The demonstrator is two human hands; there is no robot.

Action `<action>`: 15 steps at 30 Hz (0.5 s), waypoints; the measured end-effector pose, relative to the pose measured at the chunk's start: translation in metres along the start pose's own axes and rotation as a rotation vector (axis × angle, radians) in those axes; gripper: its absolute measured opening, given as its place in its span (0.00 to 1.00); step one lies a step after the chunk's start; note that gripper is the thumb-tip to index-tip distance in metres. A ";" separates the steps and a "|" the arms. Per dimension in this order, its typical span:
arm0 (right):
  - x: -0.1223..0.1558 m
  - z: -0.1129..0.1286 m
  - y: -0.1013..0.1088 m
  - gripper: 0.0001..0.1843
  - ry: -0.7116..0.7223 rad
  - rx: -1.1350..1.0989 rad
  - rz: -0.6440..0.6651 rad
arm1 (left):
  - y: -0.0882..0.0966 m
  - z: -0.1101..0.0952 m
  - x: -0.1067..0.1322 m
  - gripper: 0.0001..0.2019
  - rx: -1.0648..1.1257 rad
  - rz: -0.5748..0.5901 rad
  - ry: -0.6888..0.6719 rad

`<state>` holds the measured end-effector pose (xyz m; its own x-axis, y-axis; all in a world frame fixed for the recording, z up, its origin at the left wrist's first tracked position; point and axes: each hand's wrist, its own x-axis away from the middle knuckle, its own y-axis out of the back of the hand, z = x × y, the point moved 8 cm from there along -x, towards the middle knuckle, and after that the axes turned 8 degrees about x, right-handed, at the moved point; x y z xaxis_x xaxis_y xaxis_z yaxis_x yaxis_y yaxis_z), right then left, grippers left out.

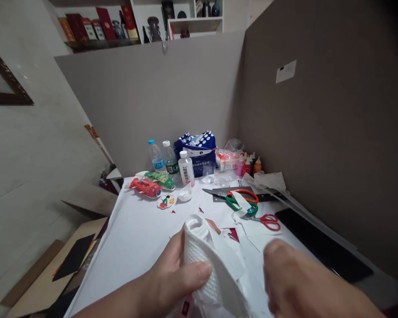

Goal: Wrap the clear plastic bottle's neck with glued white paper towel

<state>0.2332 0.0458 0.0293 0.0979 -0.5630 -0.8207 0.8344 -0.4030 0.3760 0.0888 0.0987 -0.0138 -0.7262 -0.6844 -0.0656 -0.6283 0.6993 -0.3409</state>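
My left hand (185,280) is closed around a white rolled textured sheet (202,260), thumb across its near side. The roll's open upper end shows curled layers, and a loose flap hangs toward the right. Under it, at the bottom edge, part of a pink object (185,307) with a dark window shows. To the right, my right hand (295,278) is raised apart from the roll, slightly blurred, with its fingers curled in; whatever they hold, if anything, is hidden. White scraps (258,227) and a dark red piece (234,235) lie just beyond the hands.
Farther back lie large scissors (232,194) and small red-handled scissors (265,221). A black slab (321,245) lies at right. Bottles (186,170), a blue bag (202,154), red and green fish-shaped pieces (146,187) and a paint palette (166,201) stand near grey panels (152,97).
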 end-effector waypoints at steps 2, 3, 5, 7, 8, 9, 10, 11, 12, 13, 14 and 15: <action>-0.008 0.001 0.002 0.06 -0.030 -0.092 -0.009 | -0.004 -0.001 0.001 0.27 0.034 0.034 -0.001; -0.012 0.003 0.000 0.09 -0.037 -0.125 0.011 | -0.007 -0.001 0.001 0.27 0.043 0.045 -0.004; -0.016 0.006 -0.006 0.16 -0.050 -0.152 0.060 | -0.009 -0.003 0.000 0.27 0.044 0.047 -0.003; -0.016 0.008 -0.012 0.17 -0.058 -0.166 0.087 | -0.012 -0.002 -0.002 0.26 0.067 0.056 0.004; -0.016 0.008 -0.012 0.16 -0.065 -0.174 0.079 | -0.013 -0.001 -0.003 0.25 0.084 0.067 0.003; -0.016 0.007 -0.013 0.14 -0.070 -0.184 0.067 | -0.014 0.000 -0.004 0.24 0.101 0.081 -0.003; -0.015 0.006 -0.013 0.12 -0.080 -0.196 0.056 | -0.014 0.001 -0.005 0.23 0.117 0.095 -0.009; -0.014 0.005 -0.014 0.11 -0.087 -0.208 0.048 | -0.013 0.003 -0.006 0.22 0.125 0.102 -0.015; -0.013 0.003 -0.014 0.11 -0.098 -0.220 0.041 | -0.011 0.004 -0.007 0.21 0.123 0.096 -0.024; -0.012 0.001 -0.015 0.10 -0.112 -0.233 0.041 | -0.008 0.006 -0.007 0.21 0.110 0.081 -0.027; -0.010 -0.001 -0.018 0.10 -0.138 -0.253 0.057 | -0.006 0.007 -0.007 0.22 0.089 0.064 -0.031; -0.007 -0.005 -0.021 0.10 -0.177 -0.286 0.075 | -0.003 0.007 -0.007 0.23 0.055 0.043 -0.037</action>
<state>0.2175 0.0619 0.0254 0.0901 -0.7102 -0.6982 0.9491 -0.1513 0.2763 0.0974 0.0997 -0.0194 -0.7405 -0.6621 -0.1152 -0.5800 0.7162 -0.3881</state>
